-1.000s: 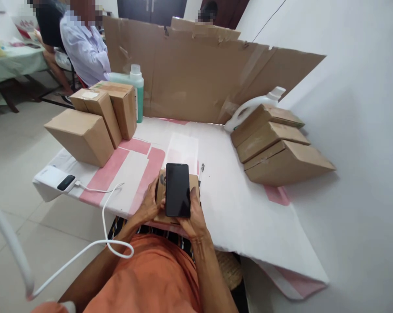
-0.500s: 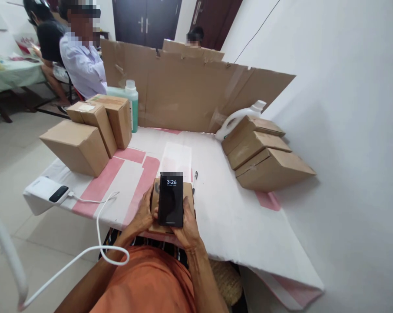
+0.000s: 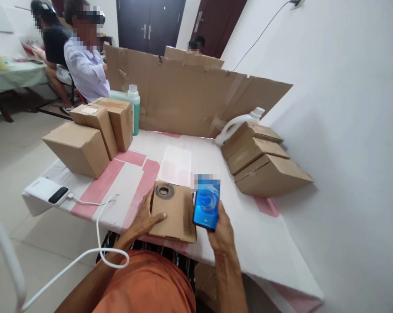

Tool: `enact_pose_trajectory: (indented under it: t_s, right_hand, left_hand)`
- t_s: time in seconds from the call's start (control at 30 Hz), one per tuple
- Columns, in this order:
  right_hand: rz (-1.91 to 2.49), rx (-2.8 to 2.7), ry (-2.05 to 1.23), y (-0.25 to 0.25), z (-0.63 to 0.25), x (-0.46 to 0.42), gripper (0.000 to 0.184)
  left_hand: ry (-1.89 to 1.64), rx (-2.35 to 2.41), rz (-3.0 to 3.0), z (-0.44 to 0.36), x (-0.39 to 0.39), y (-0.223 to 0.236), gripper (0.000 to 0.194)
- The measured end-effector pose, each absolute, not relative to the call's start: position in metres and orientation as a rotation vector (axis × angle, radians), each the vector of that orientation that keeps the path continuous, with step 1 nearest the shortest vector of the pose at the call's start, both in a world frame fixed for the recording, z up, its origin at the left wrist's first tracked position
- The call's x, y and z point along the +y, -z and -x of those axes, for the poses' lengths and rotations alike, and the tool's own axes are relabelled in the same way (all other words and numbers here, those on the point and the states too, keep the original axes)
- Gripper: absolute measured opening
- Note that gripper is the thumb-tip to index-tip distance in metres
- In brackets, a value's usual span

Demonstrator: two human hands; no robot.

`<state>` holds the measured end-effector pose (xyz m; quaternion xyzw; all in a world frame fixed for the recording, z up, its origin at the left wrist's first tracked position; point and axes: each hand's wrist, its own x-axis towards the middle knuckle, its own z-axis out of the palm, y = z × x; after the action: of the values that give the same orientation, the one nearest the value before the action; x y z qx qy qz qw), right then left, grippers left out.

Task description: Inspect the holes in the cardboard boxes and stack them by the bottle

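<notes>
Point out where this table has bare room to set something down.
Widest: the tabletop right of the right hand, in front of the right boxes. Another: between the pale sheet and those boxes. Crowded: back left, left boxes and green bottle; front left, power bank; front centre, carton and phone.

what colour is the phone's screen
Blue with paler swirls; the screen faces up in the right hand, seen in the head view.
</notes>
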<state>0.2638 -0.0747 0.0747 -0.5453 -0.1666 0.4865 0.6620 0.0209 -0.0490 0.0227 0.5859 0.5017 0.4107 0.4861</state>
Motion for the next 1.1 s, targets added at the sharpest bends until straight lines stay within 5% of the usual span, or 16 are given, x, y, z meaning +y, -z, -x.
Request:
enact_pose_trajectory:
  t_s: [0.4, 0.57, 0.67, 0.77, 0.93, 1.1]
  right_hand:
    - [2.243, -0.973, -0.502, -0.018, -0.344, -0.090, 0.055]
    - [2.441, -1.350, -0.334, -0.017, -0.354, -0.096, 0.065]
    - [2.372, -1.395, -0.199, -0.019, -0.347, -0.109, 0.076]
    - [2.114, -1.314, -0.459, -0.023, -0.318, -0.131, 0.071]
    - [1.718, -1.219, -0.855, -0.041, -0.264, -0.147, 0.045]
    - [1.568, -1.291, -0.746, -0.107, -0.235, -0.078, 0.054]
  left_hand:
    - [-1.071, 1.228, -1.488, 0.011, -0.084, -0.011, 0.063]
    - [-1.042, 1.157, -1.720, 0.016, -0.107, -0.010, 0.066]
    - [-0.997, 1.102, -1.818, 0.013, -0.118, -0.011, 0.076]
    - [-0.986, 1.093, -1.816, 0.010, -0.129, -0.009, 0.079]
    - [-1.092, 1.165, -1.615, 0.006, -0.134, -0.009, 0.068]
    - [-1.269, 1.335, -1.447, -0.006, -0.087, -0.047, 0.054]
